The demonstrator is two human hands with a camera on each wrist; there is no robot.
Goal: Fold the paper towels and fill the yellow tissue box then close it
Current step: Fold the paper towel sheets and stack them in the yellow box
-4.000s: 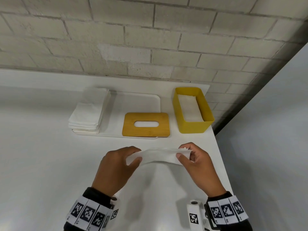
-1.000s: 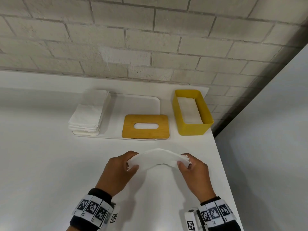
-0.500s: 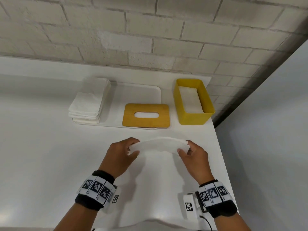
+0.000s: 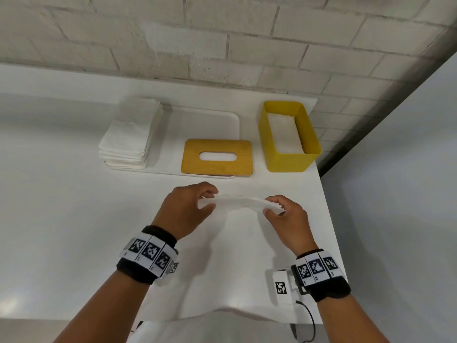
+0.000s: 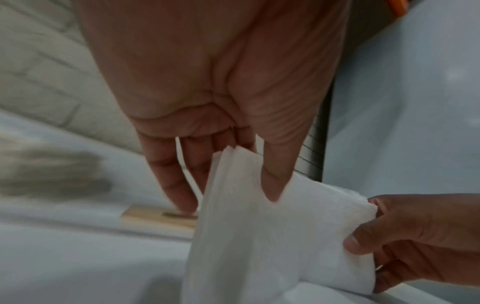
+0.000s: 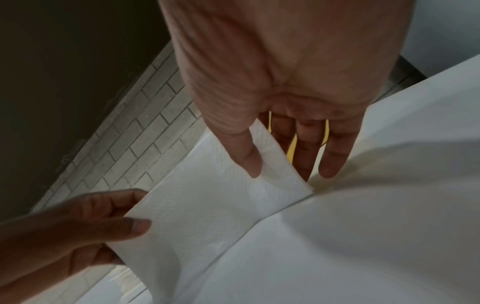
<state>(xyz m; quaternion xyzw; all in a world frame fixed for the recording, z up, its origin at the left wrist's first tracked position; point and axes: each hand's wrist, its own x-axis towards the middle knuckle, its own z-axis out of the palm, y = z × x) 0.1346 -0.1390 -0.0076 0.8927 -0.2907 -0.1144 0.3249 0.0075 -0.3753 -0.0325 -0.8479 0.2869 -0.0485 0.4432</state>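
Two hands hold one folded paper towel [image 4: 238,203] by its ends, left hand [image 4: 186,209] and right hand [image 4: 284,216] each pinching thumb against fingers, likely keeping the fold flat for loading. Yellow tissue box [image 4: 288,159] stands open beyond the towel, to its right. No legible writing, only coded wristbands.

folded towel [image 4: 237,203] midair, yellow box [image 4: 288,158] open

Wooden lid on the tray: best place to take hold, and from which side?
Take the wooden lid by its two short ends, coming from above with a pinch grip on each. It lies flat on the white tray, its near-right corner overhanging the rim, so that end likely lifts easiest. The oval slot gives a finger hold too. Both hands are busy now with the folded paper towel.
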